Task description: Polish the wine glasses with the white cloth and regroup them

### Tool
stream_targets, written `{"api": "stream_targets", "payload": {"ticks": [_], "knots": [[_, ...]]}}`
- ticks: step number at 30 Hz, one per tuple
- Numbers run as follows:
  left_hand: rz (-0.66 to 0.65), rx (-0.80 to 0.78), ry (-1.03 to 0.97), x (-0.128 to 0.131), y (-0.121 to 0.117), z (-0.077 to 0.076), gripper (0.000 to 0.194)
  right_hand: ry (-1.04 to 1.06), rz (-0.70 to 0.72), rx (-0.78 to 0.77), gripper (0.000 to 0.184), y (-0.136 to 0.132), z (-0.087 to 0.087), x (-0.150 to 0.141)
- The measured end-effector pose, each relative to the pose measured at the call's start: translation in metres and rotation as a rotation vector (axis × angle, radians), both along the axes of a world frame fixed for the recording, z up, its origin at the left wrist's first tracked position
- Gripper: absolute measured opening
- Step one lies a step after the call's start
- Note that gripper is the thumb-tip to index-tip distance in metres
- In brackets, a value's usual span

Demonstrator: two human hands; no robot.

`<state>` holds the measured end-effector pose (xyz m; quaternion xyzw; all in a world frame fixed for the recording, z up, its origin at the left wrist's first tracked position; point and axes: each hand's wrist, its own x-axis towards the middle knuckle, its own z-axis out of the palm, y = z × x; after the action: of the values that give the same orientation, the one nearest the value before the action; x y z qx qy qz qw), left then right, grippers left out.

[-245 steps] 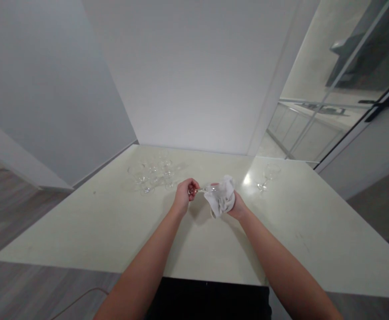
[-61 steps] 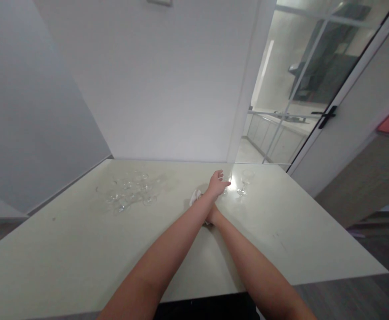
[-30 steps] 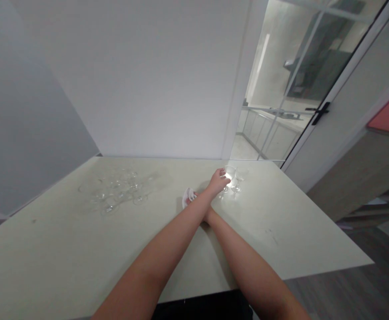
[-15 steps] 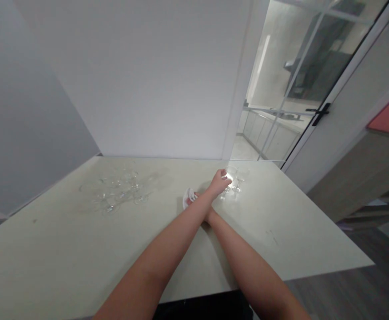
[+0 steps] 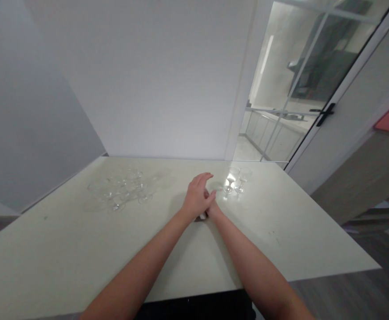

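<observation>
In your head view, two stemmed glasses (image 5: 231,180) stand upright on the bench (image 5: 281,209), near your hands' right; more glasses (image 5: 124,190) cluster well left. Your left grip (image 5: 196,198), fingers parted from thumb, screens your right grip (image 5: 212,209); whether that clasps the whitish cloth (image 5: 201,216) beneath, I can't tell.

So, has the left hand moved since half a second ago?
Yes: the left hand has moved left and lower in the view, farther from the door handle.
</observation>
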<state>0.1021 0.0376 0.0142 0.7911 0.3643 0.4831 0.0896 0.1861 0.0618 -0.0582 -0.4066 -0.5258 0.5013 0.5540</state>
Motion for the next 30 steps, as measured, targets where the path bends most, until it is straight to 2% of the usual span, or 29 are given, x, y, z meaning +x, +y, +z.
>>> {"api": "stream_targets", "payload": {"ticks": [2,3,6,9,12,14,17,20,22,24,26,28,30], "knots": [[0.132,-0.024,0.021,-0.031,-0.008,-0.009,0.047,0.094,0.016,-0.129,0.067,-0.007,0.005,-0.003],[0.150,-0.063,0.029,-0.043,-0.010,-0.014,0.045,0.152,0.029,-0.205,0.070,-0.011,0.007,-0.006],[0.106,-0.192,0.006,-0.067,-0.010,-0.029,0.030,0.285,0.082,-0.324,0.071,-0.022,0.011,-0.015],[0.120,-0.238,-0.061,-0.075,-0.006,-0.033,0.017,0.302,0.079,-0.318,0.065,-0.027,0.008,-0.019],[0.166,-0.321,-0.098,-0.076,-0.006,-0.031,0.019,0.323,0.049,-0.336,0.062,-0.028,0.004,-0.019],[0.162,-0.438,-0.123,-0.076,-0.009,-0.031,0.031,0.362,0.123,-0.330,0.065,-0.030,0.005,-0.019],[0.076,-0.614,-0.210,-0.074,-0.012,-0.033,0.045,0.431,0.246,-0.258,0.068,-0.036,0.016,-0.022],[-0.076,-0.748,-0.291,-0.072,-0.011,-0.034,0.035,0.477,0.252,-0.145,0.064,-0.040,0.028,-0.022],[-0.130,-0.802,-0.322,-0.073,-0.008,-0.033,0.028,0.455,0.222,-0.135,0.064,-0.040,0.030,-0.020],[-0.102,-0.813,-0.379,-0.074,-0.004,-0.031,0.024,0.384,0.127,-0.143,0.059,-0.038,0.029,-0.015],[-0.003,-0.775,-0.499,-0.077,-0.001,-0.029,0.027,0.247,0.052,-0.085,0.046,-0.035,0.026,-0.008],[0.082,-0.743,-0.619,-0.082,0.000,-0.026,0.032,0.052,0.084,0.062,0.033,-0.033,0.026,0.000],[0.103,-0.760,-0.633,-0.087,0.001,-0.024,0.037,-0.157,0.158,0.236,0.026,-0.034,0.030,0.004]]}}
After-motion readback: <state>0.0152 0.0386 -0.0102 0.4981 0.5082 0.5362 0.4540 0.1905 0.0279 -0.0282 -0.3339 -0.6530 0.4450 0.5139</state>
